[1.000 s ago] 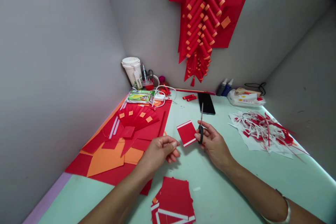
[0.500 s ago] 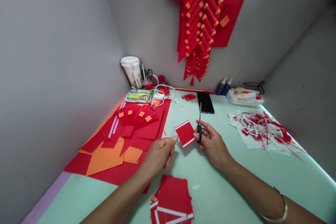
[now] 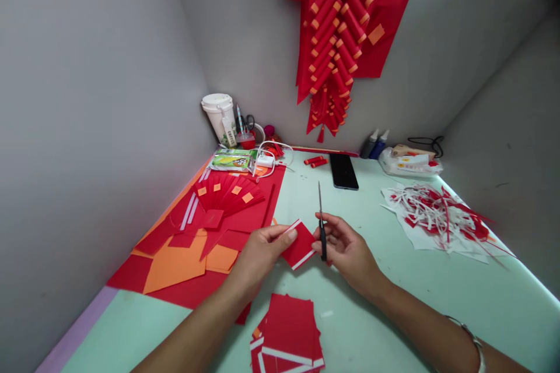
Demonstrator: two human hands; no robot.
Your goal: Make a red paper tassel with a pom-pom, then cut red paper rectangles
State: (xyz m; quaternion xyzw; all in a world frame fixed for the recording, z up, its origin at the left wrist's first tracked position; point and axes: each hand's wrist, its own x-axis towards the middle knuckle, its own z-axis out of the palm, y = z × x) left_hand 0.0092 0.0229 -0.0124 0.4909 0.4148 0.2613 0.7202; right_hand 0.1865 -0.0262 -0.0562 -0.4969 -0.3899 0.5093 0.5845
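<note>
A small red paper square (image 3: 301, 246) with white strips along two opposite edges is held over the table. My left hand (image 3: 265, 250) pinches its left corner between thumb and fingers. In my right hand (image 3: 345, 247) is a pair of black-handled scissors (image 3: 322, 233), blades pointing away from me and looking closed. The right fingertips are at the square's right corner; whether they grip it I cannot tell. Nearer to me lies a stack of red paper pieces (image 3: 291, 326), some edged with white strips.
Red and orange sheets (image 3: 175, 265) cover the left side. At the back are a white cup (image 3: 217, 113), a phone (image 3: 343, 171), glue bottles (image 3: 378, 144) and small red rolls (image 3: 315, 161). Paper scraps (image 3: 437, 215) lie at right. A red firecracker-shaped decoration (image 3: 336, 41) hangs on the wall.
My left hand has closed on the paper square's left corner. The square, scissors and right hand have come lower, toward me and slightly left.
</note>
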